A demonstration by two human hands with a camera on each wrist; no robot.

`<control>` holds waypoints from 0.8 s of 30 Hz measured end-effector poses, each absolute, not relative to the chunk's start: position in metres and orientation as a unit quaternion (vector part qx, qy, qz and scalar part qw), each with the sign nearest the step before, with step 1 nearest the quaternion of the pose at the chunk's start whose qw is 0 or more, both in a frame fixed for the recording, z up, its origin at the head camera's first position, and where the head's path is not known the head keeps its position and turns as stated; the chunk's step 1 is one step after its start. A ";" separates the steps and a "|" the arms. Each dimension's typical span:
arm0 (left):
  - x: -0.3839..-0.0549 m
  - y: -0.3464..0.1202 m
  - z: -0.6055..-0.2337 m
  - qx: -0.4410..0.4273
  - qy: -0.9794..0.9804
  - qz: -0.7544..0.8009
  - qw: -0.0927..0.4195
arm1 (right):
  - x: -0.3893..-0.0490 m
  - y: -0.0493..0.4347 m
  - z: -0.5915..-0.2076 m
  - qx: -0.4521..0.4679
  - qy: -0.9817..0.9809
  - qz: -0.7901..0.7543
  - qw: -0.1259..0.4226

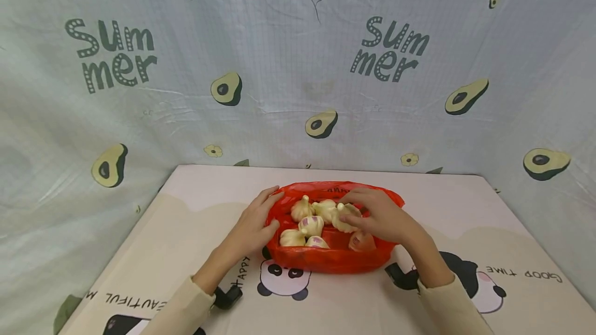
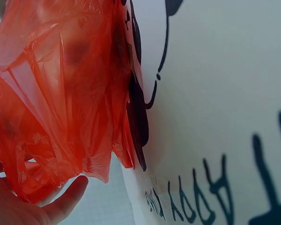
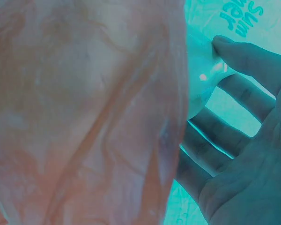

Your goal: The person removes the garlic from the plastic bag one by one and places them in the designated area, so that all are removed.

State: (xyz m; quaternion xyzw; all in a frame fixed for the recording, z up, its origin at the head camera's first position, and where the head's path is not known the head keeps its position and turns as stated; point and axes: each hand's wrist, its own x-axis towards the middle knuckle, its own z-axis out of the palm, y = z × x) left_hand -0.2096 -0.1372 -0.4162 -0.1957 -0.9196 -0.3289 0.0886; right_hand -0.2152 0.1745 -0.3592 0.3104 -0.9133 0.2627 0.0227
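A red plastic bag point(image 1: 326, 260) lies wide open on the table, with several garlic bulbs point(image 1: 311, 226) inside. My right hand point(image 1: 384, 213) reaches over its right rim and holds a garlic bulb point(image 1: 345, 224) between thumb and fingers. In the right wrist view, the thumb and index finger meet the pale bulb point(image 3: 201, 75), while bag film covers the left half. My left hand point(image 1: 253, 224) rests at the bag's left rim, thumb and fingers spread. The left wrist view shows its thumb point(image 2: 68, 201) extended beside the crumpled red film.
The table point(image 1: 209, 200) has a pale cover printed with pandas and lettering. Behind it hangs a white curtain point(image 1: 279, 40) with avocado prints, which also runs along both sides. Black straps point(image 1: 228, 298) show near both wrists.
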 end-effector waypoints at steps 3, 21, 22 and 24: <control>-0.211 -0.138 -0.416 -0.198 -0.919 -0.328 0.090 | -0.216 0.177 -0.358 0.317 -0.908 0.273 0.032; -0.211 -0.137 -0.419 -0.199 -0.919 -0.324 0.104 | -0.219 0.187 -0.351 0.312 -0.904 0.290 0.042; -0.211 -0.137 -0.419 -0.197 -0.920 -0.324 0.102 | -0.219 0.188 -0.352 0.314 -0.902 0.292 0.040; -0.210 -0.138 -0.420 -0.192 -0.922 -0.322 0.095 | -0.219 0.189 -0.352 0.318 -0.900 0.295 0.039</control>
